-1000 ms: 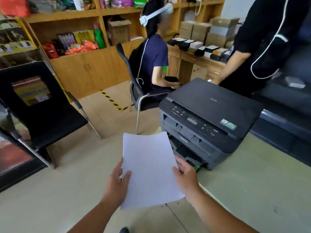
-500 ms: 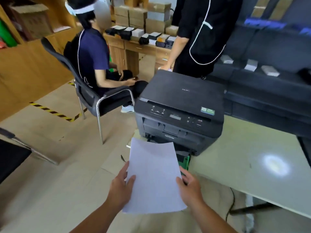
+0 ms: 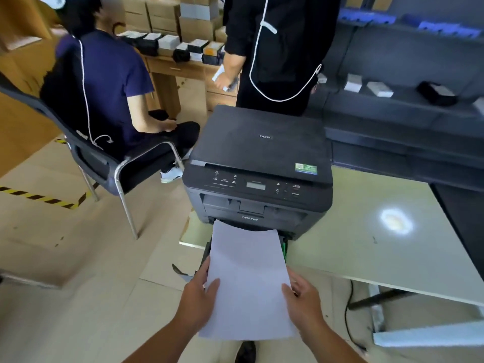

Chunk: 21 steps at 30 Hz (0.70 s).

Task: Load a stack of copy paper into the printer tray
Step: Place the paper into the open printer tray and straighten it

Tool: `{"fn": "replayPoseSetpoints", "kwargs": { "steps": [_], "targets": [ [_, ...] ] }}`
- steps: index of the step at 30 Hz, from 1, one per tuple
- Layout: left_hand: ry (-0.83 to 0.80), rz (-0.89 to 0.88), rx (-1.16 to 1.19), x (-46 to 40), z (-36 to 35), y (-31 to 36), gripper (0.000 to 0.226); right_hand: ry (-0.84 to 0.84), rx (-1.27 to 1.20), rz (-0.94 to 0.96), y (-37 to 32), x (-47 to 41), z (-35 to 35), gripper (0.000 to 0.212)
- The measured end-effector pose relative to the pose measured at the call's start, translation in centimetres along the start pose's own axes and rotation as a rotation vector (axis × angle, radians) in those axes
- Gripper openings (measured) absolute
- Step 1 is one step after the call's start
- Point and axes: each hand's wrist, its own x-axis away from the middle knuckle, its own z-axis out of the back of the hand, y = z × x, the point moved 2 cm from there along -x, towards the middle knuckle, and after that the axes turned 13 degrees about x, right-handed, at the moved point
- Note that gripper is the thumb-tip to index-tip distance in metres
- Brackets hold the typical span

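Observation:
A white stack of copy paper [image 3: 248, 281] is held flat in front of me. My left hand [image 3: 197, 299] grips its left edge and my right hand [image 3: 303, 299] grips its right edge. The stack's far edge reaches the dark opening at the bottom front of the black printer [image 3: 262, 163], which stands on the corner of a pale green table [image 3: 366, 244]. The pulled-out paper tray [image 3: 285, 247], black with a green guide, shows only as slivers beside the paper; the rest is hidden under it.
A seated person in a dark blue shirt [image 3: 110, 82] occupies a black chair [image 3: 104, 163] left of the printer. Another person in black [image 3: 277, 48] stands behind it. A dark sofa [image 3: 406, 121] lies to the right. Yellow-black tape [image 3: 39, 197] marks the floor.
The view has swung right and closer to the printer. Both hands have carried the paper forward, so its far edge now meets the printer's lower front opening.

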Motion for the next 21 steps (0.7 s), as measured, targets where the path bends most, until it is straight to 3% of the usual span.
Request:
{"fn": "replayPoseSetpoints", "kwargs": {
  "steps": [14,21],
  "targets": [
    [-0.118,0.127,-0.124,-6.5,-1.1,-2.4,0.06,0.062,0.006,-0.073,0.8,-4.0,0.0,0.045],
    [-0.103,0.188,-0.201,-7.0,-1.5,-1.2,0.06,0.091,0.072,-0.077,0.6,-4.7,-0.5,0.044]
  ]
}}
